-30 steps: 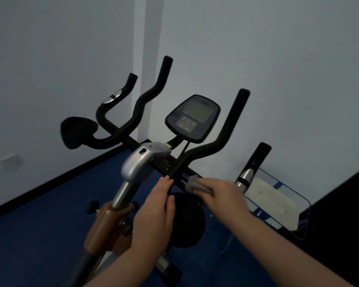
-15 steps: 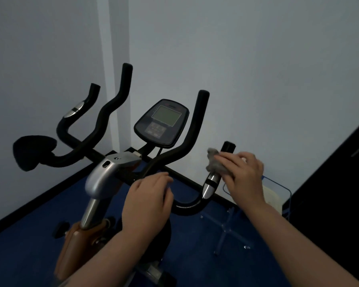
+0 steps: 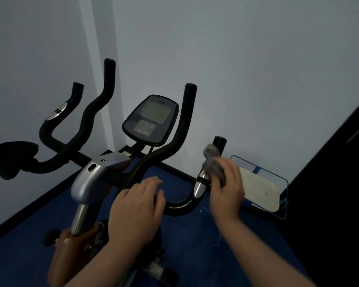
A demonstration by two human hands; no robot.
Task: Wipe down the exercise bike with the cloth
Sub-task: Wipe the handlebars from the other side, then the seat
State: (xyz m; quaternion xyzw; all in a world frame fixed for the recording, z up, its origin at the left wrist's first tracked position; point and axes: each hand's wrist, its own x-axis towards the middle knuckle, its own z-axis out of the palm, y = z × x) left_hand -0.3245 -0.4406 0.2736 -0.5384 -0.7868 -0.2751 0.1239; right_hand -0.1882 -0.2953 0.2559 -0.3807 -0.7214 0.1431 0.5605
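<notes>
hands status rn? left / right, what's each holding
Left hand: open, fingers resting on the black handlebar, not gripping anything.
Right hand: closed around the grey cloth, pressing it to the right grip.

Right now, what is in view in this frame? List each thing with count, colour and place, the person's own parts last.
exercise bike: one, black, silver and brown, centre-left.
handlebars: four black upright ends; silver sensor bands on the two outer ones.
console: one, dark with grey screen, between the inner bars.
cloth: one, grey, against the right outer grip.
wire rack: one, blue, holding a cream tray, at the right wall.
floor: blue.
walls: pale grey.
left hand: rests on the bar.
right hand: holds the cloth.
</notes>
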